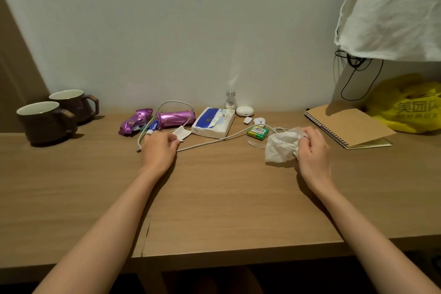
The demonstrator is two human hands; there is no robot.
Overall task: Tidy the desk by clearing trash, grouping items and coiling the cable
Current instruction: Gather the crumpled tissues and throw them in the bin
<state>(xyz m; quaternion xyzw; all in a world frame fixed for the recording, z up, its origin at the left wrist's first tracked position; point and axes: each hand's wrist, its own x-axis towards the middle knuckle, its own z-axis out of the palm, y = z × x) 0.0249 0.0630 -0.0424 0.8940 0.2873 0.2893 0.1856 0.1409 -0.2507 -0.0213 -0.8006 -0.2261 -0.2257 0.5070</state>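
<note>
Two hands down on desk (214, 198): right hand (312, 148) grips crumpled tissue (281, 148) right of centre, left hand (160, 144) at paper scrap (181, 133) over cable (214, 141), grip unclear, so lifting could snag cable & drag batteries (257, 132).

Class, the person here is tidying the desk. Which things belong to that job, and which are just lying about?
Job: crumpled tissue gripped by right hand, white cable, purple wrappers, paper scrap, green batteries.
Lying about: two mugs, notebook, yellow bag, hanging cloth.
</note>
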